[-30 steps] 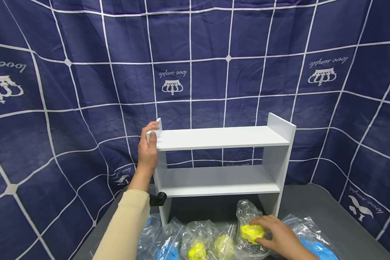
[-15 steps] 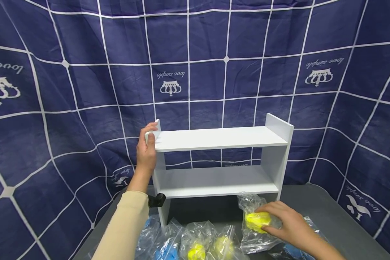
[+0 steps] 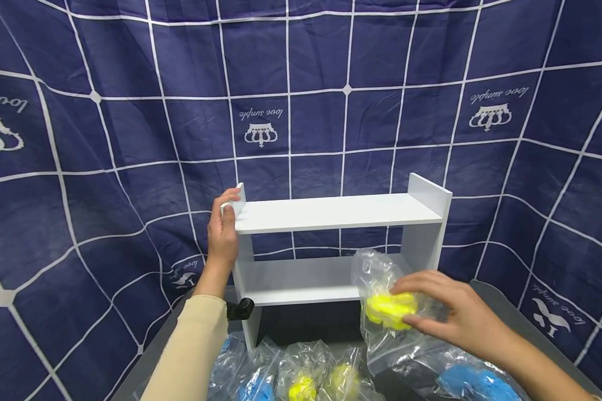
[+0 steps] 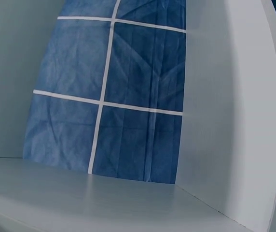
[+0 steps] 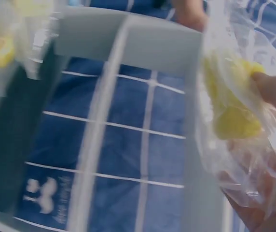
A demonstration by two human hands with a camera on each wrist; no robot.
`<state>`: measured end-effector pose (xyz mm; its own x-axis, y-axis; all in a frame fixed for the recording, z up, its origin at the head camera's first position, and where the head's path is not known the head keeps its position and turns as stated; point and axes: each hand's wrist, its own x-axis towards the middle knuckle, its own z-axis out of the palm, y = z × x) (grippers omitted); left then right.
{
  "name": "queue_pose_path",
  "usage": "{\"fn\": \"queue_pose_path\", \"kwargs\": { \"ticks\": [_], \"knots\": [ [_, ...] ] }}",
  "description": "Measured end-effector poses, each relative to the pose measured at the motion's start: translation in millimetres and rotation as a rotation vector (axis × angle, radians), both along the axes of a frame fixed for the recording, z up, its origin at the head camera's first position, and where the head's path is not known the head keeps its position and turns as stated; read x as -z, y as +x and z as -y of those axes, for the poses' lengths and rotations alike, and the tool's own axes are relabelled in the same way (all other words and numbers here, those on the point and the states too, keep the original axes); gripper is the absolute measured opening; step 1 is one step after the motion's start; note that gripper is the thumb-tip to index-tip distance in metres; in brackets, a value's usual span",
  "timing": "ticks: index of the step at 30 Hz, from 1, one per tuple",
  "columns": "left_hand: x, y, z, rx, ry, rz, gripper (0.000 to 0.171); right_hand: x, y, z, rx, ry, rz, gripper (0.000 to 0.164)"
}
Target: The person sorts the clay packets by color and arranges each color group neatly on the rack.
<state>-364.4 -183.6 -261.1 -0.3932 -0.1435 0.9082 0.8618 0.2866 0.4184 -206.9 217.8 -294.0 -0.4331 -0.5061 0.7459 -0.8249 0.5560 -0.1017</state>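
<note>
A white two-tier shelf (image 3: 331, 214) stands on the dark table, with raised side panels at each end. My left hand (image 3: 223, 231) holds the top of its left side panel, thumb in front and fingers over the edge. In front of the shelf's right half, my right hand (image 3: 451, 309) pinches a clear plastic bag (image 3: 376, 267) around a bright yellow lump (image 3: 391, 310). That yellow lump (image 5: 237, 111) also shows in the right wrist view, under the thumb and through the plastic. What exactly the lump is cannot be told.
Several clear bags lie along the table's front: yellow ones (image 3: 303, 387) in the middle, a blue one (image 3: 257, 390) to their left, and another blue one (image 3: 476, 381) under my right forearm. A dark blue checked curtain (image 3: 321, 122) hangs behind and around the table (image 3: 496, 317).
My right hand has lifted the bag with the yellow lump off the table, up to about the lower shelf board's height. My left hand keeps its hold on the side panel.
</note>
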Motion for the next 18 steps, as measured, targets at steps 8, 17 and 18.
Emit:
{"fn": "queue_pose_path", "kwargs": {
  "ticks": [8,17,18],
  "knots": [
    [1.5,0.4,-3.1,0.034,0.005,-0.006,0.033,-67.9,-13.8,-1.4,0.083,-0.141,-0.106,0.058],
    [-6.7,18.5,-9.4,0.016,0.007,0.010,0.028,-95.6,-66.7,-0.9,0.301,-0.225,0.047,0.040],
    [-8.0,22.9,-11.0,0.018,0.006,0.013,0.028,-95.7,-72.2,-0.2,0.316,-0.229,0.069,0.039]
  ]
}}
